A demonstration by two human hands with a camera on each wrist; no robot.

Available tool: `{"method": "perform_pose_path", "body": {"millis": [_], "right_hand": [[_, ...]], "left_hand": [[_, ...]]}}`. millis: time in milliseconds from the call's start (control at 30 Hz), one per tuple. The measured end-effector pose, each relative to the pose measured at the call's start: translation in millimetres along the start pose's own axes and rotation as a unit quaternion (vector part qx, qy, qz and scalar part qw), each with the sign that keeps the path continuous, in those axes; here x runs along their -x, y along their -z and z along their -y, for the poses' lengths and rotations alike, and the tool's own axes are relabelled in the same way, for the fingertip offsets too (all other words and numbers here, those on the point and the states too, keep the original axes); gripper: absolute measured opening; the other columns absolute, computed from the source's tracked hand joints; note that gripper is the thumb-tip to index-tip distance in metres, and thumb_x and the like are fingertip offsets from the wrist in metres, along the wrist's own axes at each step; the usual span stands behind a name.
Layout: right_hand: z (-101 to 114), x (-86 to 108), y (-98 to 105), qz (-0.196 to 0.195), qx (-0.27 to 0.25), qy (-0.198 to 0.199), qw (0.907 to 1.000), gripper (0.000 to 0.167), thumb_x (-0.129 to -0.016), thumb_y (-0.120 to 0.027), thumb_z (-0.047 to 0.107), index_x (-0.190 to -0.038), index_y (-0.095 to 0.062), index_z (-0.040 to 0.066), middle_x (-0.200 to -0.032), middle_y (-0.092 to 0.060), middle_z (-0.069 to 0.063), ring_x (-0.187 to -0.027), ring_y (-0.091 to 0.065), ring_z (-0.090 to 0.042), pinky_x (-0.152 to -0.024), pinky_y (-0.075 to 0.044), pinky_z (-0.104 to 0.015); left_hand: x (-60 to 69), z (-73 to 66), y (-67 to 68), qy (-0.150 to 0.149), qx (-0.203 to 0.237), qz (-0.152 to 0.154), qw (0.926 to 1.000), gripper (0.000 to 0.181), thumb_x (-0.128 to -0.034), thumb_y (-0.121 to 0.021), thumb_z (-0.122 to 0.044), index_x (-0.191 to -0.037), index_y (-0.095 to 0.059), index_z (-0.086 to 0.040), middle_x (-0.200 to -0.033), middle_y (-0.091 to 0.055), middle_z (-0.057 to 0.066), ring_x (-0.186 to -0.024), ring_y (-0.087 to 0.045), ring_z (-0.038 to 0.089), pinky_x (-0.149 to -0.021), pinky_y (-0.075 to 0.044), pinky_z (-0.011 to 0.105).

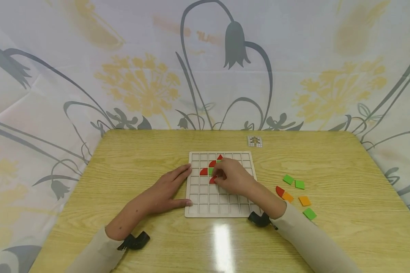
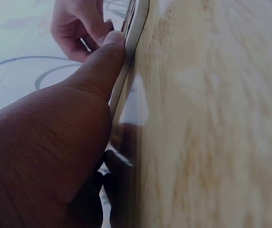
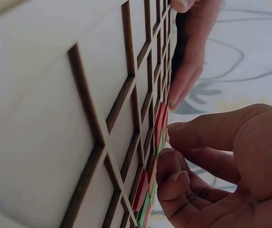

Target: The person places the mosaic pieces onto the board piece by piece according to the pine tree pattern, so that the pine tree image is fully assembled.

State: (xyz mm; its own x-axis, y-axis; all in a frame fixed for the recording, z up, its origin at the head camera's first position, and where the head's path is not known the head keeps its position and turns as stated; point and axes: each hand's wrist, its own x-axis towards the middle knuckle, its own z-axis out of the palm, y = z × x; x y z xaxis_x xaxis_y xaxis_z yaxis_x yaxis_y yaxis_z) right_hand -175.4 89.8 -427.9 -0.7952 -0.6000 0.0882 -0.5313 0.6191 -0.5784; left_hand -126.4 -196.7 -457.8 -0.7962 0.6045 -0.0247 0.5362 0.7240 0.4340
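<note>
From my station I see a wood-grained table (image 1: 140,149) against a pale backdrop (image 1: 205,91) printed with grey and yellow flowers; glare streaks the tabletop in front of the board. One gridded white board (image 1: 198,210) lies flat on the table, with one small patterned card (image 1: 254,141) beyond its far edge. I count four red pieces (image 1: 204,172) and two green pieces (image 1: 210,171) on the board (the right hand may cover others). To its right lie six loose tiles (image 1: 304,200): three green, two orange, one red.

The left hand (image 1: 162,193) is spread wide, fingers and thumb extended, their tips on the board's left border. The right hand (image 1: 237,178) reaches over the middle, fingers bent, thumb and forefinger close together by the red and green pieces; I cannot tell whether they pinch one.
</note>
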Motion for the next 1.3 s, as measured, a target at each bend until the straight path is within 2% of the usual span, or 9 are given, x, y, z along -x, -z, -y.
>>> {"method": "perform_pose_path", "body": {"millis": [133, 300, 633, 833, 1100, 1300], "right_hand": [[-2.0, 7.5, 4.1, -0.017, -0.006, 0.002, 0.9998, 0.012, -0.088, -0.072, -0.003, -0.093, -0.078, 0.006, -0.087, -0.066, -0.001, -0.079, -0.058, -0.014, -0.073, -0.053, -0.03], [-6.4, 19.3, 10.0, -0.029, -0.012, 0.001, 0.9995, 0.011, -0.089, -0.075, -0.003, -0.099, -0.076, 0.003, -0.088, -0.067, -0.001, -0.077, -0.058, -0.014, -0.07, -0.053, -0.029], [-18.8, 45.1, 23.8, -0.031, 0.002, -0.033, 0.999, 0.008, -0.093, -0.075, 0.002, -0.099, -0.075, 0.008, -0.091, -0.066, 0.003, -0.08, -0.058, -0.013, -0.071, -0.053, -0.029], [-25.5, 63.5, 36.2, -0.043, 0.003, -0.037, 0.9984, 0.01, -0.094, -0.074, 0.001, -0.102, -0.075, 0.007, -0.094, -0.067, 0.003, -0.08, -0.059, -0.012, -0.07, -0.054, -0.03], [-32.4, 83.2, 46.1, -0.059, 0.008, -0.046, 0.9972, 0.011, -0.09, -0.078, 0.0, -0.098, -0.074, 0.007, -0.092, -0.066, 0.002, -0.079, -0.059, -0.011, -0.069, -0.054, -0.029], [-32.8, 96.4, 50.7, -0.051, 0.016, -0.058, 0.9969, 0.011, -0.09, -0.079, 0.001, -0.097, -0.075, 0.008, -0.092, -0.067, 0.004, -0.079, -0.059, -0.01, -0.069, -0.054, -0.028]], "left_hand": [[-1.5, -0.1, 0.6, 0.004, -0.002, 0.004, 1.0, 0.103, -0.0973, -0.071, -0.059, -0.171, -0.019, -0.01, -0.178, -0.013, 0.005, -0.161, -0.023, 0.031, -0.126, -0.029, 0.055], [-1.7, 0.1, 1.1, 0.007, -0.002, 0.01, 0.9999, 0.104, -0.0971, -0.072, -0.058, -0.171, -0.017, -0.01, -0.178, -0.013, 0.006, -0.162, -0.022, 0.031, -0.127, -0.028, 0.055], [-2.0, 0.4, 0.1, 0.004, -0.007, 0.008, 0.9999, 0.104, -0.0968, -0.073, -0.058, -0.171, -0.019, -0.009, -0.178, -0.014, 0.007, -0.161, -0.022, 0.031, -0.127, -0.029, 0.054], [-1.2, 0.2, 0.0, 0.002, -0.006, 0.008, 0.9999, 0.103, -0.0973, -0.073, -0.057, -0.171, -0.018, -0.009, -0.178, -0.014, 0.008, -0.161, -0.022, 0.031, -0.126, -0.028, 0.055], [-0.4, -0.9, 0.0, 0.006, -0.005, 0.008, 0.9999, 0.103, -0.097, -0.073, -0.056, -0.171, -0.018, -0.009, -0.178, -0.014, 0.007, -0.161, -0.023, 0.031, -0.126, -0.028, 0.055], [-0.4, -0.8, 0.8, 0.002, -0.007, 0.007, 0.9999, 0.103, -0.0975, -0.073, -0.056, -0.171, -0.018, -0.009, -0.178, -0.014, 0.008, -0.161, -0.023, 0.032, -0.126, -0.029, 0.054]]}}
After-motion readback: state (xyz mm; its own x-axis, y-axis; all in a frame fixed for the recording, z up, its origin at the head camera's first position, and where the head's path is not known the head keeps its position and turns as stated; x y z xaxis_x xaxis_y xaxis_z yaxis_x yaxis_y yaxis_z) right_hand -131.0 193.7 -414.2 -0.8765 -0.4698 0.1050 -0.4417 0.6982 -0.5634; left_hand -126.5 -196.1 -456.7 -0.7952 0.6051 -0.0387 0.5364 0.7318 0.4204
